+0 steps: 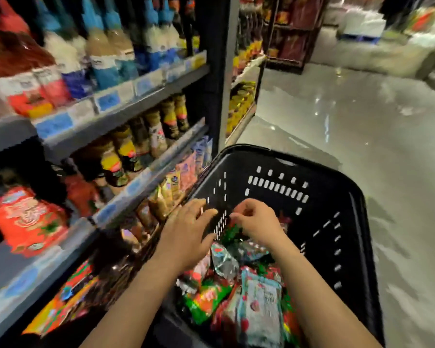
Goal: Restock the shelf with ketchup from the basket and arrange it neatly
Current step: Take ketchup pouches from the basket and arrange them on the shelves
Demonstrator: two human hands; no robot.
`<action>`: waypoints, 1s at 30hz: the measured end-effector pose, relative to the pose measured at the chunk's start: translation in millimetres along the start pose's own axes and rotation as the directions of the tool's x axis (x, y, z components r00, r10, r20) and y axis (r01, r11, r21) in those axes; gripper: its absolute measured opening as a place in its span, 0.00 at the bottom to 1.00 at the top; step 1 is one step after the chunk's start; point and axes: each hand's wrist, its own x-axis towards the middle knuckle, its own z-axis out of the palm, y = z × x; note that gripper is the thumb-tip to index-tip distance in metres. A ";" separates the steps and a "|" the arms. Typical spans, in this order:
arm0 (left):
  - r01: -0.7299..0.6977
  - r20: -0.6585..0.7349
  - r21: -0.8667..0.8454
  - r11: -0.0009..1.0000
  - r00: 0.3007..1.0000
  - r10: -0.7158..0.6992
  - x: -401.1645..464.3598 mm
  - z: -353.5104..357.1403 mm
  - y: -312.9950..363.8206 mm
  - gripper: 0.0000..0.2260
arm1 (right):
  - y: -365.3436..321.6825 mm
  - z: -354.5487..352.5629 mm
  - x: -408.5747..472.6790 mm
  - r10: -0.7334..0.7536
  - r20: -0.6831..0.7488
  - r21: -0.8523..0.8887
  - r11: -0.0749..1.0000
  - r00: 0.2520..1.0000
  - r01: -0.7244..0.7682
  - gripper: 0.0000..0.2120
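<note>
- The pick-up step is judged to be in hand: both hands are held inside the black plastic basket (337, 197), which is seen at five o'clock in the view, beside the shelving.
- The right hand (255, 222) is curled, and the top edge of a ketchup pouch (232, 232) with a green and red print appears to be pinched between its fingertips, near the basket's left wall.
- The left hand (189, 234) is spread with its fingers straight, laid over the basket's left rim; nothing is gripped by it.
- The basket's lower half is filled with a loose heap of sachets (236, 292) in red, green and pale blue; single labels cannot be read through the blur.
- The far half of the basket is seen down to its slotted walls.
- A large red pouch (23, 219) is stood on the lower shelf (68, 249) at nine o'clock, and this is judged to be the likely row for restocking.
- Brown and yellow sauce bottles (126, 151) are lined up on the shelf above, at ten o'clock.
- For the next move, the pinched pouch would have to be lifted clear of the heap, carried left toward nine o'clock, and set upright with its face outward beside the others.
</note>
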 end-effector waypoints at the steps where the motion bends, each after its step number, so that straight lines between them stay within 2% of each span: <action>1: -0.002 0.046 0.070 0.998 0.999 -0.001 6.9 9.0 1.0 0.23 | 14.2 -1.3 16.3 0.102 0.020 -0.011 0.995 0.995 -0.101 0.09; 3: 0.009 0.083 0.186 0.982 0.996 -0.025 14.9 21.5 1.9 0.23 | 42.3 -3.1 43.8 0.294 -0.013 -0.009 0.956 0.956 -0.294 0.17; 5: 0.036 0.054 0.221 0.975 0.997 -0.049 17.4 27.2 1.7 0.23 | 81.1 1.5 65.2 0.468 -0.090 0.013 0.883 0.879 -0.469 0.21; 7: 0.083 0.016 0.187 0.979 0.996 -0.088 19.3 29.7 1.2 0.24 | 129.1 19.1 68.9 0.612 -0.024 -0.072 0.788 0.790 -0.612 0.23; 8: 0.102 -0.013 0.172 0.980 0.995 -0.101 19.9 31.8 1.7 0.25 | 152.7 30.4 69.9 0.669 0.024 -0.074 0.743 0.743 -0.666 0.28; 9: 0.112 -0.035 0.166 0.980 0.994 -0.107 19.7 34.4 2.3 0.25 | 170.5 42.8 69.2 0.685 0.049 -0.056 0.728 0.727 -0.683 0.37; 10: 0.117 -0.045 0.168 0.979 0.993 -0.111 19.7 36.3 3.0 0.26 | 180.5 51.9 68.6 0.709 0.016 0.030 0.705 0.705 -0.709 0.46; 11: 0.120 -0.054 0.174 0.977 0.992 -0.112 19.3 37.8 3.4 0.27 | 187.8 56.3 70.9 0.710 -0.075 0.111 0.704 0.700 -0.701 0.48; 12: 0.122 -0.063 0.180 0.976 0.992 -0.112 19.3 39.0 3.6 0.27 | 195.1 58.5 76.7 0.688 -0.171 0.161 0.726 0.706 -0.669 0.44; 14: 0.128 -0.069 0.195 0.972 0.991 -0.117 19.7 39.8 4.6 0.26 | 204.4 57.1 90.4 0.586 -0.284 0.095 0.805 0.759 -0.586 0.37; 16: 0.133 -0.075 0.219 0.967 0.990 -0.119 19.8 41.6 4.5 0.26 | 214.1 56.5 102.9 0.483 -0.328 0.058 0.868 0.812 -0.493 0.38; 18: 0.135 -0.074 0.241 0.961 0.990 -0.121 19.6 42.6 4.8 0.25 | 220.9 58.8 107.5 0.469 -0.416 0.189 0.882 0.779 -0.431 0.37; 20: 0.141 -0.073 0.267 0.953 0.989 -0.126 18.8 43.1 5.2 0.25 | 224.9 60.8 109.4 0.527 -0.477 0.327 0.849 0.704 -0.414 0.35; 21: 0.146 -0.072 0.277 0.950 0.989 -0.131 18.4 43.2 5.5 0.25 | 224.5 59.5 112.1 0.537 -0.479 0.341 0.843 0.695 -0.416 0.35; 22: 0.150 -0.072 0.283 0.947 0.988 -0.135 18.3 43.2 5.9 0.24 | 227.5 58.5 115.5 0.519 -0.472 0.324 0.854 0.712 -0.407 0.35; 26: 0.159 -0.074 0.293 0.943 0.987 -0.143 18.3 43.3 7.2 0.24 | 238.0 59.0 117.3 0.418 -0.369 0.014 0.895 0.830 -0.445 0.29; 30: 0.160 -0.081 0.300 0.941 0.987 -0.142 18.0 43.2 7.3 0.24 | 227.5 56.3 115.0 0.206 -0.373 -0.129 0.954 0.905 -0.270 0.15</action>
